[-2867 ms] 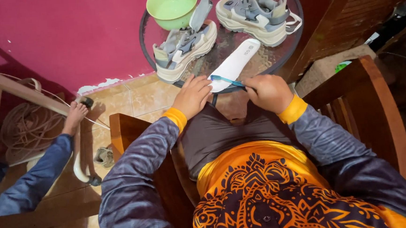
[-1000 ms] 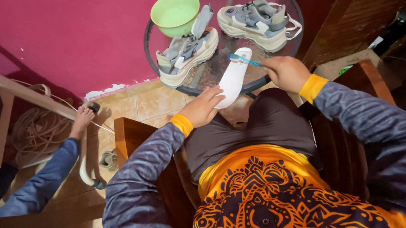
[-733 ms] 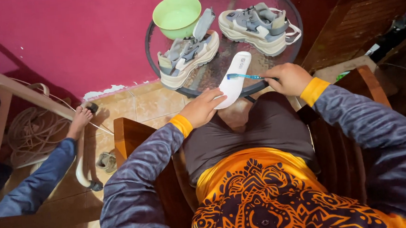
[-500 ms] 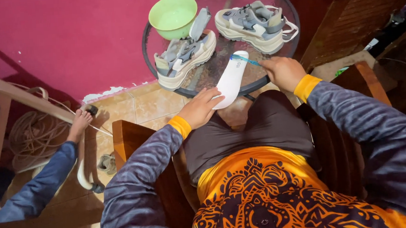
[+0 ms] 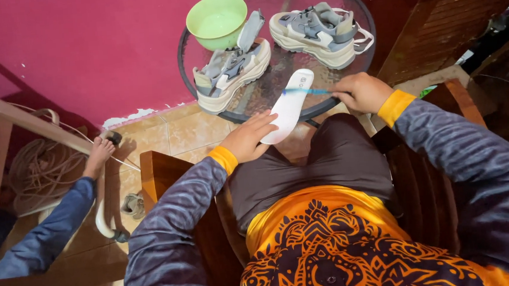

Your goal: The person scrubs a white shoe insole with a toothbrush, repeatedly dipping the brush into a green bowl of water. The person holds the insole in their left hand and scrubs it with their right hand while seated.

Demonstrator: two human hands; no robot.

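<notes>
1. Over the lap, left hand [image 5: 247, 139] gripped the white insole [image 5: 287, 105] at its near end, fingers curled.
2. Right hand [image 5: 362, 92] pinched a blue toothbrush [image 5: 304, 91], bristles on the insole.
3. Beyond, shoes [image 5: 232, 73] sat on the glass table [image 5: 275, 91].

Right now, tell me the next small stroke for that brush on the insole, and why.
Probably draw the blue toothbrush down the white insole toward the heel. The right hand has its bristles near the toe end, and the left hand steadies the heel end, leaving the middle open.
</notes>
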